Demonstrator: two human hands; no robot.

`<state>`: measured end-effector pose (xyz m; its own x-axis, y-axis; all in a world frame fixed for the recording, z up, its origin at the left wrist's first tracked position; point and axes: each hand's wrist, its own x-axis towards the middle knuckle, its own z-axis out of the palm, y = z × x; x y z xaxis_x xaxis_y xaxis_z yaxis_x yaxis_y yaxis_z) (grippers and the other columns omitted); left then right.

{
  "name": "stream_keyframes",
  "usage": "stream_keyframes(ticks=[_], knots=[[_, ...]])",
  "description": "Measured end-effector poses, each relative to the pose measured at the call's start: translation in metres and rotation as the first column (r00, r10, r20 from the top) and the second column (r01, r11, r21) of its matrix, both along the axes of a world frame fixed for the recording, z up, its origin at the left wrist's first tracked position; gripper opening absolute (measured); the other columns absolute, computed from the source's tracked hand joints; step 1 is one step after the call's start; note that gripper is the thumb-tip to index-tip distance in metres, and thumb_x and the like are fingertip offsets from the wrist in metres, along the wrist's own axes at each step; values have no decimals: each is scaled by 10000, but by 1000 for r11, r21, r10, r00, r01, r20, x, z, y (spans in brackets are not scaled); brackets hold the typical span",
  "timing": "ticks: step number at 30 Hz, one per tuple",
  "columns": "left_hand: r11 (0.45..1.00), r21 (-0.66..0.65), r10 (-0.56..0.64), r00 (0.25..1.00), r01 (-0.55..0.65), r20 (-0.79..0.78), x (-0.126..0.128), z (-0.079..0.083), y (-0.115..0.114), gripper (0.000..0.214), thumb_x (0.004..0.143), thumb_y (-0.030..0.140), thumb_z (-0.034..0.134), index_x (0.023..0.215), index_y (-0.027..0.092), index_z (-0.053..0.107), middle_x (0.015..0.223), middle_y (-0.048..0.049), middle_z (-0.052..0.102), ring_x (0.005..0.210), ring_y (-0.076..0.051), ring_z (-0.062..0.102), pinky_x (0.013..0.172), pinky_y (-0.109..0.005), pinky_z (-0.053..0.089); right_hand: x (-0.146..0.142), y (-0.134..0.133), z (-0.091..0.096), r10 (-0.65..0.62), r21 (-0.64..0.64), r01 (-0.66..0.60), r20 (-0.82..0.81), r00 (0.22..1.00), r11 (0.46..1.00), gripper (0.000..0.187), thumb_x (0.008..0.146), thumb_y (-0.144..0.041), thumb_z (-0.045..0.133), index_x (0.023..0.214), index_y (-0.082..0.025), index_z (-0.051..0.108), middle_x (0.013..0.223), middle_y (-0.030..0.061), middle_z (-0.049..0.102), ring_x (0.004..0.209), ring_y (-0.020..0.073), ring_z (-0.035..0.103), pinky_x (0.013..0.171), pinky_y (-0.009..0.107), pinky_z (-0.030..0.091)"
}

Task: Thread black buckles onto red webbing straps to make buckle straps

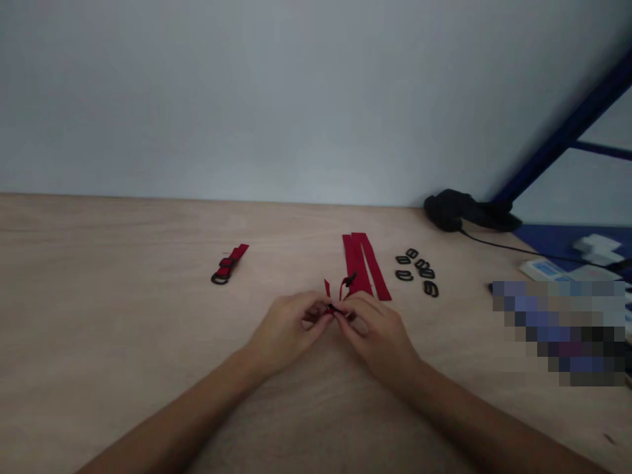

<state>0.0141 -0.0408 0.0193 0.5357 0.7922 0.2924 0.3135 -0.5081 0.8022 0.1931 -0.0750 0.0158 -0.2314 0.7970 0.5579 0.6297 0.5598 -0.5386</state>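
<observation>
My left hand (292, 327) and my right hand (382, 332) meet fingertip to fingertip over the table, both pinching a narrow red webbing strap (326, 288). Part of this strap loops up behind the fingers, where a black buckle (350, 280) shows on it. Something dark lies between the fingertips, mostly hidden, so its shape is unclear. Just beyond my right hand lie flat red webbing strips (374, 266). Off to the left rests a folded red strap (237, 254) with a black slider (226, 262) and a black D-ring (220, 280) on it.
Several loose black buckles and rings (404, 276) lie right of the strips. A black cap-like object (449, 209) with a cable (513, 248) sits by the wall at the back right. A white box (543, 270) and a pixelated patch are at the right edge of the wooden table (123, 316).
</observation>
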Motion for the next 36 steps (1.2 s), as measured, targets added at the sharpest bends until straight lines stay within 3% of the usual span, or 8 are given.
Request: stream_keyframes(ticks=[5,10,17,21,24,28,36], knots=[[988,154,-14,997,25,-73,0,-1,-1,226,859,155,599,1080,181,635,941,-33,729,816,-149,692,773,-261,569,-1,-1,0,-86,-106,87,8,996,991,109,792,-75,588,818,-181,601,787,37,643,676,154,606,617,265,495],[967,242,-33,986,72,-164,-2,-6,1,265,881,152,575,1142,189,606,994,-45,716,861,-159,682,783,-268,558,0,2,0,-69,-249,67,1,998,966,115,777,-78,600,773,-193,585,788,15,638,686,147,598,604,248,468],[945,323,-2,990,48,-142,-1,-4,2,196,894,159,563,1072,160,645,947,-55,725,816,-159,682,753,-258,549,1,3,1,-40,-220,35,-17,999,975,79,817,-100,589,826,-178,601,805,26,617,631,133,575,584,256,473],[974,228,28,993,-2,-111,1,0,1,188,874,146,562,1030,162,666,915,-50,725,802,-164,681,749,-268,553,0,1,1,-3,-87,3,1,1000,996,129,825,-74,552,872,-185,600,869,56,628,688,150,600,609,268,514],[996,77,41,999,-39,-26,0,1,1,150,858,170,583,975,178,677,886,-32,729,778,-160,690,738,-264,566,0,1,0,17,-2,-17,-1,1000,1000,163,830,-64,539,903,-197,599,894,67,627,772,168,624,684,290,550],[994,-93,74,991,-63,111,-2,-2,3,116,840,197,633,944,194,683,874,-6,741,788,-157,704,742,-251,571,0,3,1,11,-20,-11,-31,999,1000,159,817,-91,593,927,-206,599,927,66,621,812,178,631,720,310,561],[982,-186,36,994,-16,105,-4,-1,5,133,839,242,654,959,195,684,903,-2,743,836,-167,706,782,-251,551,0,2,0,-26,-41,26,-16,1000,999,167,772,-79,618,891,-190,581,864,54,620,775,175,614,694,291,539]])
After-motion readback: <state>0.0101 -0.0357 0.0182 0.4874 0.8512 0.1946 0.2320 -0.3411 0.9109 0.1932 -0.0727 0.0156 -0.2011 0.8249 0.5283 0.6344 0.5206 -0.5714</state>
